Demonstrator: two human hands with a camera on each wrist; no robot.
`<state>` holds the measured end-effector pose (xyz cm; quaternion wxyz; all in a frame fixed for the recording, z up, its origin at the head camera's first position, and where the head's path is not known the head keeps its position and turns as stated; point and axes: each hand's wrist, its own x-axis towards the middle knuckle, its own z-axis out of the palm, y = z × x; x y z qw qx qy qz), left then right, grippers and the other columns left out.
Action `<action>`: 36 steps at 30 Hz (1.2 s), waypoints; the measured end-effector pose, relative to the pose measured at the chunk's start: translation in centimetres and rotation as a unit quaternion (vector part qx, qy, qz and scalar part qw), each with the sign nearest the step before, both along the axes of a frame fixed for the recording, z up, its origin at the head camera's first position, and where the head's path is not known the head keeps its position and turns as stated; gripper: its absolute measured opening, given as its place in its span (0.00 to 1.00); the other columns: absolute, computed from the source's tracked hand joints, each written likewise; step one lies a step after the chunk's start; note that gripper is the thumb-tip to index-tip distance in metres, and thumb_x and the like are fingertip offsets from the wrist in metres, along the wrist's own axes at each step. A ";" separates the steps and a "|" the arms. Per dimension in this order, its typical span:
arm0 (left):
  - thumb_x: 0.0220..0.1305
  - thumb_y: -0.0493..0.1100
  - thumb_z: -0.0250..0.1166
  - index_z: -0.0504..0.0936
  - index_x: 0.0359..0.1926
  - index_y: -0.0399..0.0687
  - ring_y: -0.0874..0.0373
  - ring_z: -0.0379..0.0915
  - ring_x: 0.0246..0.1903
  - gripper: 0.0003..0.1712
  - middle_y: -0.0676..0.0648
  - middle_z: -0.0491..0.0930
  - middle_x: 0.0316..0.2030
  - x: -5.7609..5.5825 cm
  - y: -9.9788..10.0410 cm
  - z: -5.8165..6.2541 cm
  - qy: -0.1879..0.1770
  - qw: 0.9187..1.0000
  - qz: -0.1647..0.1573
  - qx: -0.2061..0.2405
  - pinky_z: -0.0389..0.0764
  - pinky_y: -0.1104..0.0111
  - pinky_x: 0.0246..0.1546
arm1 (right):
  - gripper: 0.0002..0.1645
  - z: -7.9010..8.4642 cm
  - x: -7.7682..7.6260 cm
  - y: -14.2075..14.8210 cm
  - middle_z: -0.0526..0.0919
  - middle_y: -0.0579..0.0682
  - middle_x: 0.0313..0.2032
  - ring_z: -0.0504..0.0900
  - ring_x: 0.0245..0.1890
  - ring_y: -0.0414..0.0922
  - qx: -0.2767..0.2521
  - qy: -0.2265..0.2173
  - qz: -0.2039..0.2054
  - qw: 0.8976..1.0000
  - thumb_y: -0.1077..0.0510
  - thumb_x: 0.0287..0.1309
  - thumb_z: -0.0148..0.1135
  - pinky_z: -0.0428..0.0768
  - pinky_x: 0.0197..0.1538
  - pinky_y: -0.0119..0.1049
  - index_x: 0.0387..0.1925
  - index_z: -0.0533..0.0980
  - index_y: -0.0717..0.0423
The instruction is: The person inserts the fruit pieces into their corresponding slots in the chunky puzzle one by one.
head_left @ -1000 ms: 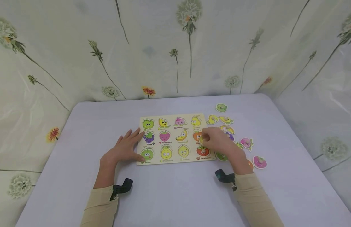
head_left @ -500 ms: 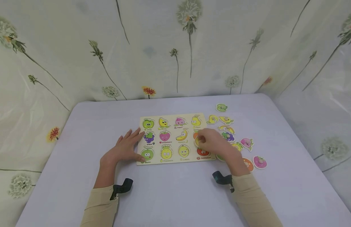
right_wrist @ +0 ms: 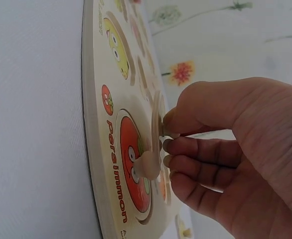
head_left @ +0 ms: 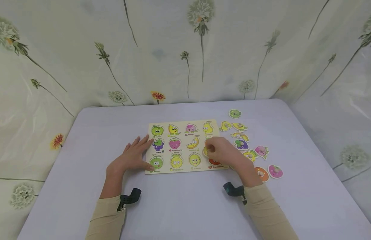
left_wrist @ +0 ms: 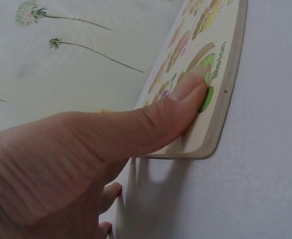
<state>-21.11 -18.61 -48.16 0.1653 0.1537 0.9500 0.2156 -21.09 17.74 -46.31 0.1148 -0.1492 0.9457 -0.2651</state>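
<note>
On board (head_left: 166, 160), 1 persimmon pc (right_wrist: 129, 162) in slot (right_wrist: 145, 220); L hand (head_left: 132, 158) spread, R hand (head_left: 223, 150) pinches yellow pc (head_left: 205, 152).

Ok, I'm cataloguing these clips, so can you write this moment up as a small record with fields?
Left hand: spread at the board's left edge, thumb on the melon corner
Right hand: pinches a yellow piece over the board, beside the persimmon
Held piece: fruit unclear
Loose pieces: right of the board, among them grapes, pineapple, two pink ones
Table: pale
Backdrop: pale, flower-printed
</note>
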 end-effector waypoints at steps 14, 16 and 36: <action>0.41 0.65 0.78 0.51 0.79 0.59 0.40 0.29 0.79 0.68 0.49 0.41 0.81 -0.1 0.0 -0.4 0.000 1.000 0.002 -0.008 0.36 0.36 0.75 | 0.04 -0.4 0.3 -1.3 0.76 0.44 0.28 0.73 0.34 0.43 0.010 0.020 0.039 0.999 0.61 0.57 0.60 0.71 0.36 0.36 0.31 0.77 0.47; 0.41 0.65 0.78 0.51 0.79 0.58 0.40 0.29 0.79 0.68 0.49 0.41 0.81 -0.1 0.0 -0.4 0.001 1.000 0.001 -0.007 0.36 0.36 0.75 | 0.04 -0.5 0.3 -1.4 0.75 0.44 0.28 0.73 0.34 0.43 0.010 0.020 0.041 0.999 0.61 0.57 0.59 0.71 0.36 0.36 0.31 0.77 0.47; 0.40 0.65 0.79 0.51 0.79 0.59 0.41 0.29 0.80 0.69 0.50 0.41 0.81 -0.2 -0.1 -0.6 0.000 1.000 0.007 -0.007 0.36 0.36 0.75 | 0.05 -0.6 0.8 -2.6 0.75 0.42 0.24 0.73 0.29 0.40 -0.010 0.045 0.066 0.997 0.60 0.57 0.62 0.71 0.31 0.32 0.29 0.78 0.45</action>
